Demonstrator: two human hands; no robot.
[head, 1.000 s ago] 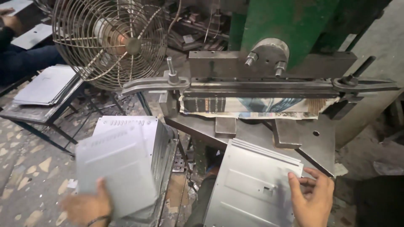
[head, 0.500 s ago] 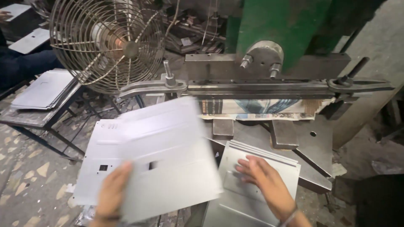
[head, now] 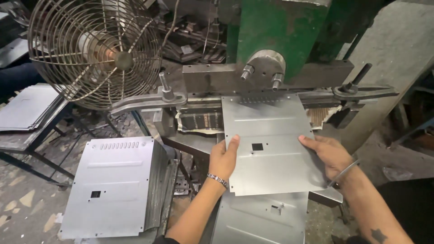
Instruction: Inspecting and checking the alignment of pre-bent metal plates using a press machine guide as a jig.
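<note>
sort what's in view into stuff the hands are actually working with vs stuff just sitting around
In use: metal sheet held by left hand and right hand, its far edge at the green press.

Lying about: sheet stack, lower sheet, fan, far sheets.

A plain grey metal sheet (head: 269, 144) with a small black square hole lies beneath the green press body (head: 280, 31).

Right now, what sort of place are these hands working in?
Most likely a small metal workshop. Both hands, left hand and right hand, hold a metal sheet at a green press. A stack of sheets sits to the left, under a wire-caged fan.
</note>
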